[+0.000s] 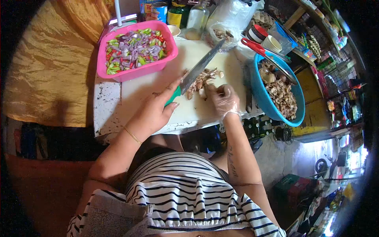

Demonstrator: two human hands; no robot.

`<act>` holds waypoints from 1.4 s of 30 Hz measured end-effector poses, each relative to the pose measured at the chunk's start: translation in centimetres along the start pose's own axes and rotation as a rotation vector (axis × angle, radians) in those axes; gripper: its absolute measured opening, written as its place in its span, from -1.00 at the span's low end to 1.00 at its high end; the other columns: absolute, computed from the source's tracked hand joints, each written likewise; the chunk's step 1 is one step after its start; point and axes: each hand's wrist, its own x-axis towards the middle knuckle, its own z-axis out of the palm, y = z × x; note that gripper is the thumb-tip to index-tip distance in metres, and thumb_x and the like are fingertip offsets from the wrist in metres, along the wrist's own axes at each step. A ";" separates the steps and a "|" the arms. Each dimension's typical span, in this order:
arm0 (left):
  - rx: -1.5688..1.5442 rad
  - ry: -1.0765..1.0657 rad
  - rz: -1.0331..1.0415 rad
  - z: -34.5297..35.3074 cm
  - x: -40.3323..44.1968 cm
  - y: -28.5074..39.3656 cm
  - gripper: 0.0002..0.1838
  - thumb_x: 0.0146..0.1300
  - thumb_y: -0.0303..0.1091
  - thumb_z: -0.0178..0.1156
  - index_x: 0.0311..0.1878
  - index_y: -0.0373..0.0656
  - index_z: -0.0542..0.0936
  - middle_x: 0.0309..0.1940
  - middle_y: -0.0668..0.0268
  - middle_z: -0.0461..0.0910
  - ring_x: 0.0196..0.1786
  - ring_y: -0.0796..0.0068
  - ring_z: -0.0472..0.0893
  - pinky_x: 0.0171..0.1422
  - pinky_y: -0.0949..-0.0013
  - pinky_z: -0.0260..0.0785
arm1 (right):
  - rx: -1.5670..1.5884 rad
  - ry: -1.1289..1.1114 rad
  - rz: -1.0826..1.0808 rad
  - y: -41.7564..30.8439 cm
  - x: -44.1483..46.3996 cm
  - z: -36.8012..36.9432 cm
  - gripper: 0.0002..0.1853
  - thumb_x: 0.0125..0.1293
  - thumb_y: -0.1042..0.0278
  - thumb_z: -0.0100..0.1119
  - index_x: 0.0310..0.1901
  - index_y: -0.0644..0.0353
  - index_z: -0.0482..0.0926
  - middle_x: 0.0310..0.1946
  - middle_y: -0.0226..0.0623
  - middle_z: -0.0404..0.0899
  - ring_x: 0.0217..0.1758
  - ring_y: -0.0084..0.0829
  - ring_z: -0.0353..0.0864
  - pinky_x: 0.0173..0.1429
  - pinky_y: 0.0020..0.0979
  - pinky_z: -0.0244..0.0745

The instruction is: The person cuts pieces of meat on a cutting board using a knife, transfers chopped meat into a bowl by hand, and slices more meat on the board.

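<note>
My left hand (156,108) is wrapped round the green handle of a large kitchen knife (201,68), its long blade slanting up and away to the right. Beneath and beside the blade lies a small pile of sliced cooked meat (202,82) on a white cutting board (148,89). My right hand (224,98), in a clear plastic glove, has its fingers curled against the right side of that meat. The curled fingers hide part of what they grip.
A pink basin (138,72) of chopped onions and peppers stands at the left. A blue basin (258,93) of cut meat, with red-handled tongs (252,46) across it, is at the right. Bottles, a can (159,12) and a plastic bag (235,14) line the back.
</note>
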 end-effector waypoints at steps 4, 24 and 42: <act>0.043 -0.054 -0.027 1.0 0.1 0.5 -0.25 0.38 -0.43 0.21 0.61 0.06 0.24 0.13 -0.20 0.60 0.08 -0.20 0.65 0.22 0.03 0.47 | 0.044 -0.101 -0.055 1.1 -0.8 1.0 -0.77 0.24 0.18 0.41 -0.21 0.16 0.71 -0.24 0.01 0.72 -0.12 0.08 0.70 -0.02 -0.07 0.59; 0.271 -0.183 0.179 2.9 6.9 -0.2 -0.40 0.40 -0.42 0.12 0.52 -0.13 0.33 -0.23 -0.16 0.66 -0.19 -0.16 0.67 -0.06 -0.08 0.50 | 0.143 0.073 -0.590 2.0 -1.5 2.7 -0.84 -0.02 0.54 0.44 -0.34 0.13 0.78 -0.31 -0.18 0.75 -0.16 -0.11 0.73 -0.03 -0.21 0.64; 0.475 -0.328 0.063 -0.9 2.1 2.4 -0.27 0.39 -0.36 0.20 0.60 0.14 0.24 -0.26 -0.13 0.63 -0.22 -0.26 0.63 -0.03 -0.12 0.50 | 0.227 0.015 -0.501 2.7 -0.9 2.5 -0.84 0.06 0.52 0.49 -0.29 0.18 0.74 -0.28 -0.17 0.73 -0.17 -0.05 0.69 -0.05 -0.20 0.61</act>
